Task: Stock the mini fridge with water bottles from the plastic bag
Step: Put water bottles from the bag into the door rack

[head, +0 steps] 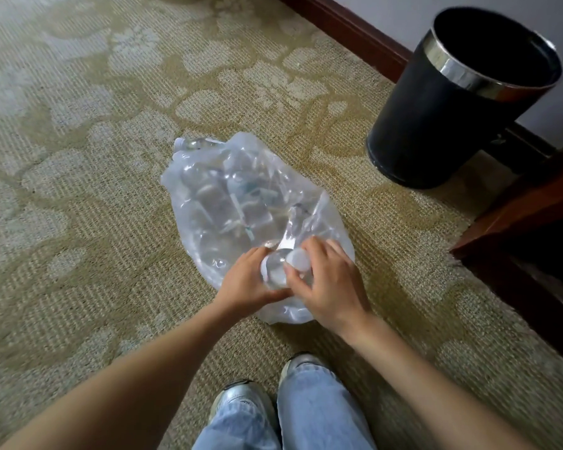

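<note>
Bottles [241, 196] inside the plastic bag [189, 177] blur together, uncountable; wooden furniture [533, 203] cut off right

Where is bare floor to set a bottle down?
Open carpet left of the plastic bag, and between the bag and the black bin. Crowded at the bag's near end, where left hand and right hand grip a water bottle.

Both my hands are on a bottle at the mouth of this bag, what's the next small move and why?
Probably lift the water bottle clear of the plastic bag toward you. The left hand and the right hand both grip it near its white cap, its top pokes out of the bag's near opening, and other bottles lie inside.
</note>
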The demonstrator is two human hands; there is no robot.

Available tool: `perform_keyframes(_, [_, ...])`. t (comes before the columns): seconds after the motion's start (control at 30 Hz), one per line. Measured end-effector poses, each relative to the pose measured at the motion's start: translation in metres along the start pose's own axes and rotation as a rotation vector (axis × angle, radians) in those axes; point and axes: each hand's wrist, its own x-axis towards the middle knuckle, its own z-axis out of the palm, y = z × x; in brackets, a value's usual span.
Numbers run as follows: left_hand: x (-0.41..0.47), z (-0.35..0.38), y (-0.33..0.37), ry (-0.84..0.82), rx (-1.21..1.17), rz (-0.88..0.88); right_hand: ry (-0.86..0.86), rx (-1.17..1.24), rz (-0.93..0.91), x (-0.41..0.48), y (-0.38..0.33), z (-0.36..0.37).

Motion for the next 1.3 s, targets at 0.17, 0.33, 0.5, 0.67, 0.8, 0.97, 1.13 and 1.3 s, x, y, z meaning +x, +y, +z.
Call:
perform_keyframes(0.17, [-0.007, 0.011, 0.001, 0.108, -0.104, -0.117, -0.128, 0.243, 0.098, 0.036, -0.018, 0.036])
perform_keyframes(0.33, [-0.005, 0.015, -0.003, 0.120, -0.226, -0.192, -0.173, 0.619, 0.423, 0.027, -0.010, 0.057])
perform_keyframes(0.5, [-0.006, 0.021, -0.002, 0.135, -0.208, -0.217, -0.163, 0.684, 0.563, 0.022, 0.001, 0.067])
perform_keyframes(0.67, [-0.009, 0.023, -0.006, 0.128, -0.290, -0.270, -0.133, 0.602, 0.615, 0.004, 0.012, 0.085])
perform_keyframes(0.8, [-0.007, 0.024, -0.007, 0.138, -0.221, -0.294, -0.078, 0.927, 0.792, 0.017, 0.016, 0.075])
perform_keyframes(0.97, [-0.013, 0.021, -0.001, 0.180, -0.249, -0.310, -0.048, 1.159, 0.982, 0.031, 0.015, 0.067])
perform_keyframes(1.13, [-0.017, 0.018, 0.000, 0.120, -0.326, -0.338, -0.004, 1.282, 0.930, 0.040, 0.012, 0.047])
perform_keyframes(1.3, [-0.013, -0.017, 0.002, -0.214, -0.517, -0.442, 0.049, 1.547, 0.727, 0.069, -0.004, -0.001])
